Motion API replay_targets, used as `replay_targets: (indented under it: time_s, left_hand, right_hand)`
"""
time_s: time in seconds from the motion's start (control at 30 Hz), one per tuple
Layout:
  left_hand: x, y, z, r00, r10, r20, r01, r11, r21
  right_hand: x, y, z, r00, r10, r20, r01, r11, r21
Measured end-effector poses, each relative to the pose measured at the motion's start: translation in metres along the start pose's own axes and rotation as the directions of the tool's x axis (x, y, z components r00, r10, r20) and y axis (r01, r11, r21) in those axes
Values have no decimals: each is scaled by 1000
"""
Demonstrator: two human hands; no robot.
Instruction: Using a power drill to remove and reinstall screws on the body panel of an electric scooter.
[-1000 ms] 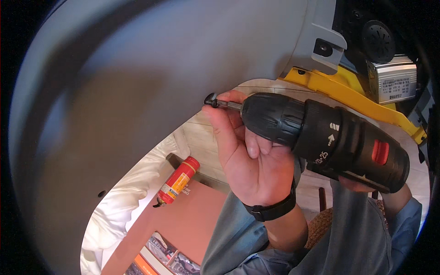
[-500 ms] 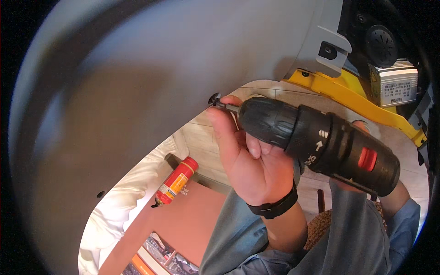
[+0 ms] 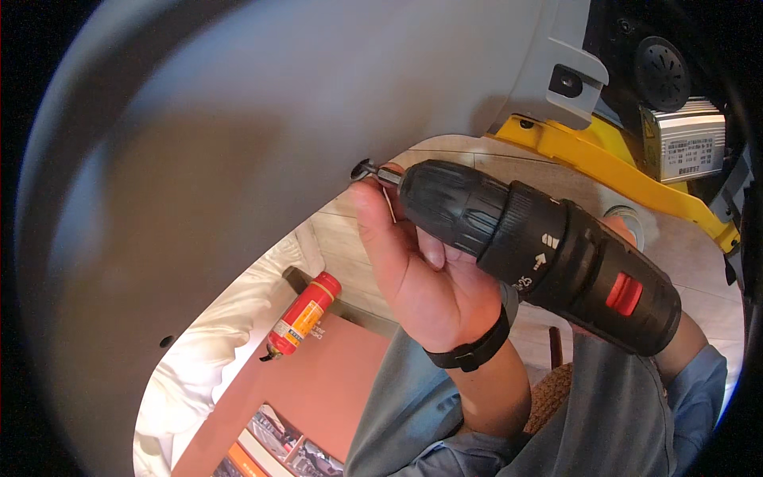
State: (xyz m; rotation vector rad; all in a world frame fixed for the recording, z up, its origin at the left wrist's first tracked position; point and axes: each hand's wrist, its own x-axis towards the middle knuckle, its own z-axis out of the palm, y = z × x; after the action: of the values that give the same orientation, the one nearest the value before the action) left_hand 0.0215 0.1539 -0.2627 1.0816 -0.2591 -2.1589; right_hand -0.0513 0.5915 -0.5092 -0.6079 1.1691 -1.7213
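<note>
A black power drill (image 3: 540, 254) with a red switch on its side lies slanted across the view, its chuck toward the left. My right hand (image 3: 621, 230) is closed around its grip, mostly hidden behind the body. A dark, broad-headed screw (image 3: 363, 169) sits at the tip of the drill's bit, beside the lower edge of a large grey panel (image 3: 214, 183). My left hand (image 3: 433, 274), wearing a black wristband, is closed on the screw with thumb and fingertips, partly covered by the chuck. Whether the screw touches the panel I cannot tell.
At upper right are a yellow frame bar (image 3: 612, 163), a silver finned box (image 3: 690, 147) and a grey bracket (image 3: 571, 83). Lower left, a red fire extinguisher (image 3: 304, 312) lies near white crumpled fabric (image 3: 203, 342) and a box (image 3: 274, 437) with printed pictures.
The drill and the screw have shifted slightly left, toward the panel's edge. My left hand has moved a little left with them.
</note>
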Motion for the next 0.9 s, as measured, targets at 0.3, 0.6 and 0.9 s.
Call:
replay_targets:
  time_s: [0.3,0.6,0.9]
  left_hand:
    - [15,23,-16,1000,26,15,-26,999,-26]
    - [19,5,-21,999,-32,44,37,992,-121]
    - [26,31,-35,963,-116,243,143,985,-96]
  right_hand:
    - [344,-153,320,999,-29,25,33,982,-186]
    - [179,-140,186,1000,-21,16,26,890,-455]
    - [263,-151,221,995,-79,69,103,838,-535]
